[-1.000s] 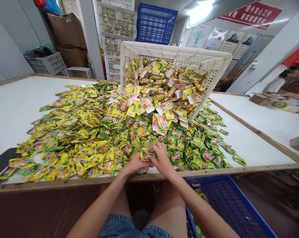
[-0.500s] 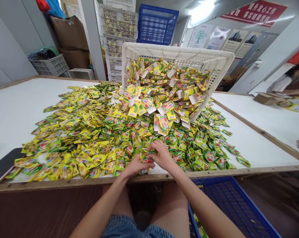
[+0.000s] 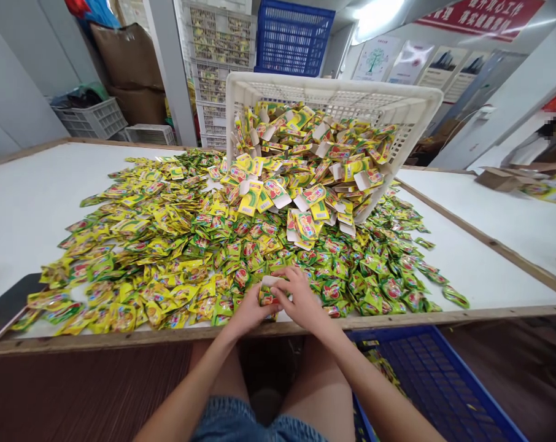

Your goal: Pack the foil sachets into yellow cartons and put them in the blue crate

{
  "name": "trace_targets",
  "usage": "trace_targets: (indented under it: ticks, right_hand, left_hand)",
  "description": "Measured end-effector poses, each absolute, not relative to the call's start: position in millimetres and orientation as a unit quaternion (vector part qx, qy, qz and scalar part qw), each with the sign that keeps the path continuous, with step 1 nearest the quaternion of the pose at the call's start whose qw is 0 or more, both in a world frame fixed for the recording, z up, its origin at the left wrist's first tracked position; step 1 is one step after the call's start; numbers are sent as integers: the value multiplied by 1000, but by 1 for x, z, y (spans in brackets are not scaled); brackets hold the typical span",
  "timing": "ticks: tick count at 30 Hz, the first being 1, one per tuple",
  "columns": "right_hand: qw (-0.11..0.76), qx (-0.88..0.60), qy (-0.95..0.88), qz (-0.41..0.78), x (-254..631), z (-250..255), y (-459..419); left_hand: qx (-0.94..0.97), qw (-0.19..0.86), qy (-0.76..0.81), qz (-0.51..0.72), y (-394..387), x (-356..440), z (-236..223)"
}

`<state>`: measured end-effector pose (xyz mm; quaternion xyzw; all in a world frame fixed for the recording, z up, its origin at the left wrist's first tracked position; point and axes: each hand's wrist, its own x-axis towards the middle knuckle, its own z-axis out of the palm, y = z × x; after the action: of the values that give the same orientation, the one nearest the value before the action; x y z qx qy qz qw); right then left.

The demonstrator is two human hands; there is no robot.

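Note:
Near the table's front edge, my left hand is closed round a small printed carton with its white flap up. My right hand meets it from the other side, fingers bent against the carton's top and front. Whether a packet is between my right fingers is hidden. Around both hands lies a wide heap of small sachets, yellow sachets to the left and green sachets to the right. Behind them a white plastic crate lies tipped toward me, with open yellow cartons spilling out.
A phone lies at the table's left front. Wooden strips edge the white table. Below, at my right, is a blue crate holding some packets. Stacked crates stand behind. At the far right, a person is partly visible near cardboard boxes.
The carton between my hands now shows its raised white flap. My right fingers have shifted slightly onto it. The view has tilted a little.

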<state>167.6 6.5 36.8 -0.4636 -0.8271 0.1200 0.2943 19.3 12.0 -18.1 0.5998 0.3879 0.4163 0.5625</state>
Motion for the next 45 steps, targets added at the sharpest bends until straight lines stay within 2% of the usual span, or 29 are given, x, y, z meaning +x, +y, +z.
trace_targets:
  ticks: [3, 5, 10, 12, 14, 21, 25, 27, 31, 37, 45]
  right_hand:
    - [271, -467, -835, 109, 165, 34, 7]
    - [290, -479, -819, 123, 168, 26, 6]
    - [444, -497, -683, 299, 174, -4, -1]
    - [510, -482, -614, 361, 173, -14, -4]
    - [541, -474, -576, 388, 170, -19, -6]
    - [495, -456, -651, 350, 165, -11, -9]
    - [512, -449, -657, 324, 163, -10, -7]
    - [529, -450, -629, 349, 163, -13, -5]
    - [540, -442, -594, 401, 165, -16, 0]
    - [500, -431, -684, 309, 170, -6, -6]
    - [486, -469, -689, 261, 166, 0, -8]
  left_hand:
    - [612, 552, 379, 420, 9, 18, -18]
    - [601, 541, 387, 444, 5, 16, -17]
    - [602, 499, 402, 477, -6, 10, -16]
    - [609, 511, 393, 462, -8, 9, -16]
    - [614, 521, 387, 449, -9, 9, -15]
    - [683, 449, 416, 399, -3, 6, -9]
    - [692, 395, 420, 435, 5, 8, -7]
    - [673, 401, 413, 464, 6, 11, -10]
    - [601, 481, 389, 506, 4, 16, -14]
    - [656, 410, 396, 496, -3, 14, -8]
    - [624, 401, 437, 509, -6, 22, -5]
